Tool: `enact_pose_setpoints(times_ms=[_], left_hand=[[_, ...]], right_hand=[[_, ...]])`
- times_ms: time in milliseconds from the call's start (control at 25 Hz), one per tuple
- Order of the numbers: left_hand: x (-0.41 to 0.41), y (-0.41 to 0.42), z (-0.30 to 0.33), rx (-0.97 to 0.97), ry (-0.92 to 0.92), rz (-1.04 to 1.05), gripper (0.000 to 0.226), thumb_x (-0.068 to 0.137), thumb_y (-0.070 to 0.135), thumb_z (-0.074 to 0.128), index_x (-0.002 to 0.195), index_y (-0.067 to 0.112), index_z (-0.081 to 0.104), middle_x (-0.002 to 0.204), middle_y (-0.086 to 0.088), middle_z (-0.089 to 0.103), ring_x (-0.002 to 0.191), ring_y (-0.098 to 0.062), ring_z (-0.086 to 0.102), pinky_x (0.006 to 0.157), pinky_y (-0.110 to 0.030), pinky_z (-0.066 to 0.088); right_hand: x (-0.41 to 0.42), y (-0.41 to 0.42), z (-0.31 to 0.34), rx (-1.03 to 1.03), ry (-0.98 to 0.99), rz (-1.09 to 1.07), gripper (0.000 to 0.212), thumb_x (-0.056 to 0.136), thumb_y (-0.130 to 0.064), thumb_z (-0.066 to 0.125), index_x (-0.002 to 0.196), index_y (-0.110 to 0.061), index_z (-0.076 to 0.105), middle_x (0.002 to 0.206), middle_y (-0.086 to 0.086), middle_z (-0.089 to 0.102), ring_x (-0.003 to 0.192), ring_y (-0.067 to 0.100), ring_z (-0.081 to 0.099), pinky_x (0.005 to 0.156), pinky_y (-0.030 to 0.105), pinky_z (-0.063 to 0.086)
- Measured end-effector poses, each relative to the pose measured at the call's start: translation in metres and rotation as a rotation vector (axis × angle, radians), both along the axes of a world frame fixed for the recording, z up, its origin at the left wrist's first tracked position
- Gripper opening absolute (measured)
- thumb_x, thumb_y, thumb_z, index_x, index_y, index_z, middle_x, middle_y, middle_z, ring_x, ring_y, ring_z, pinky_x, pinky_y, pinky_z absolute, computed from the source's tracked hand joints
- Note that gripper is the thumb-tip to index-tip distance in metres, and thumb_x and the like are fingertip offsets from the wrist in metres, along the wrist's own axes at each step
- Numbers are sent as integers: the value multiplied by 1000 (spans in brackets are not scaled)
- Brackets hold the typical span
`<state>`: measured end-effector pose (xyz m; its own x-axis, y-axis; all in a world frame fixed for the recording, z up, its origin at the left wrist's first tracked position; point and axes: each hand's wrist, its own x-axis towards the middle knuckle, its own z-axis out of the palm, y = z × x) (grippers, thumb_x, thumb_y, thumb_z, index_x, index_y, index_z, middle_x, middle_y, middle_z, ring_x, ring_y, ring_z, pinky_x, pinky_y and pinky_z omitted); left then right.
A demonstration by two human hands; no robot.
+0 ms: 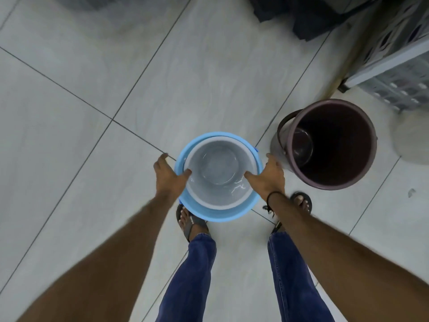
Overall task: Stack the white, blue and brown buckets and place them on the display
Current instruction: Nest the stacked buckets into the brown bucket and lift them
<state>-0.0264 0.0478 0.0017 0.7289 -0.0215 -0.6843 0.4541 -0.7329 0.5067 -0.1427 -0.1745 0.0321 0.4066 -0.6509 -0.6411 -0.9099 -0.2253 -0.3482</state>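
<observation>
The white bucket [218, 173] sits nested inside the blue bucket [246, 205], in the middle of the head view above my feet. My left hand [168, 176] grips the left rims, thumb inside the white bucket. My right hand [269, 174] grips the right rims the same way, a dark cord around its wrist. The brown bucket [329, 145] stands upright on the floor just right of my right hand, its handle folded down on its left side.
The floor is pale grey tile [92, 112]. A shelf unit with patterned baskets [399, 54] stands at the upper right. Dark fabric items [301, 15] lie at the top. A blurry white round object [411, 140] sits at the right edge.
</observation>
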Motion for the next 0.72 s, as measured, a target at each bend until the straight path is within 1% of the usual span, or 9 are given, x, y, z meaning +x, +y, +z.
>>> enact_pose_setpoints(times_ms=[80,160,280,320,360,480,600,640,720], left_hand=[[16,6,-9,6,189,41,63,86,36,71,139,20,41,133,-9,58,111,-29,61,96,-42,51],[16,15,-14,34,309,-52,49,88,50,62,128,21,55,121,-11,68,101,-29,68,90,-46,58],[4,23,-4,19,318,22,43,96,49,55,120,15,62,106,-15,73,80,-28,75,71,-41,65],[0,26,1,4,297,68,40,96,47,55,117,14,63,105,-16,73,78,-28,75,71,-42,65],[-4,27,9,-6,283,113,38,96,48,56,112,14,64,106,-17,73,82,-30,75,76,-46,64],[-12,30,38,-41,316,296,33,91,50,64,94,17,61,117,-16,68,107,-36,64,89,-55,55],[-7,19,96,-122,488,401,33,87,45,72,105,19,60,131,-5,49,121,-31,50,96,-58,51],[-1,12,122,-165,527,402,41,85,44,75,112,17,60,133,-7,49,122,-32,53,96,-56,53],[14,-5,171,-255,531,349,58,80,45,79,119,6,63,130,-14,63,113,-35,66,87,-48,60]], right_hand=[[4,-10,-15,176,-13,-107,67,76,-18,72,136,-17,44,122,11,60,107,30,58,85,36,52],[2,-15,-23,228,-25,-57,39,78,-12,65,115,-18,57,101,8,66,88,29,64,69,30,51],[-2,-16,-23,233,-36,-4,25,80,-12,63,104,-17,59,87,5,61,78,28,61,66,30,50],[-2,-16,-19,230,-30,4,24,79,-12,62,103,-17,59,87,5,61,77,28,61,68,31,52],[-3,-17,-13,229,-28,-2,25,79,-12,63,103,-19,60,89,5,62,79,28,62,71,34,55],[-5,-20,13,253,-1,-18,31,77,-13,66,106,-23,61,96,6,65,85,29,65,79,39,58],[-8,-36,63,270,-35,-64,38,75,-10,69,111,-19,62,96,5,67,86,27,66,79,39,58],[-7,-46,87,279,-59,-81,39,76,-8,69,113,-17,63,95,6,67,85,27,67,78,38,59],[-3,-71,141,282,-88,-93,37,77,-6,70,112,-16,64,97,8,69,84,27,67,76,37,59]])
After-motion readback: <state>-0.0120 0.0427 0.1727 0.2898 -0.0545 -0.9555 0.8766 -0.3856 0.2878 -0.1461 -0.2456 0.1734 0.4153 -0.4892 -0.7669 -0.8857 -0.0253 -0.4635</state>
